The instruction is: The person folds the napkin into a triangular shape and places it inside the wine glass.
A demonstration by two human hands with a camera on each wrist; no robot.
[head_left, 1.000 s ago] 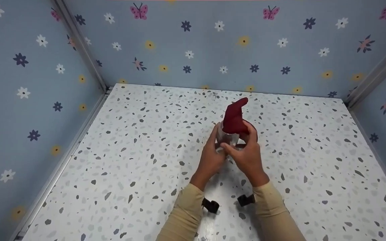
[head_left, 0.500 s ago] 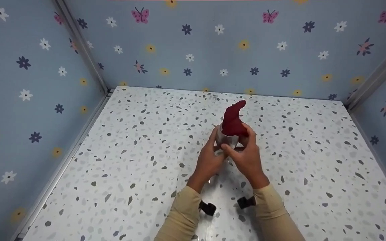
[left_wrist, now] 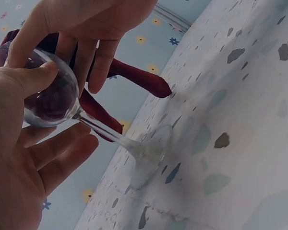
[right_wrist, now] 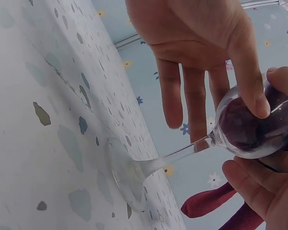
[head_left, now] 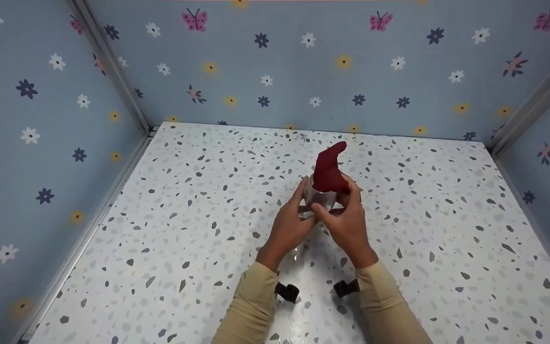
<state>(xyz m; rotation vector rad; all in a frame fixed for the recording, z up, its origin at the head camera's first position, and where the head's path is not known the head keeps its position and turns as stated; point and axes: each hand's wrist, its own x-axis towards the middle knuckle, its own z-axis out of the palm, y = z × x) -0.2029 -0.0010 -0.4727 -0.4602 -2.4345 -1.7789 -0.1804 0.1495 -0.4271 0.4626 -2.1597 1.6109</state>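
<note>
Between both hands, close over the speckled table, is a clear wine glass with a dark red cloth stuffed into its bowl. A curved end of the cloth sticks up above the rim, and other ends hang beside the stem in the wrist views. My left hand holds the bowl from the left, its thumb against the glass. From the right, my right hand grips the bowl with thumb and fingers, one finger at the cloth near the rim. The stem and foot extend freely below the hands.
Blue panels with flowers and butterflies rise behind and on both sides of the white speckled table. Black wrist-worn pieces stick inward from both beige sleeves.
The hands keep their hold with only slight movement. More of the glass bowl shows between them, and the cloth's loose part at the right is now mostly behind the right hand.
</note>
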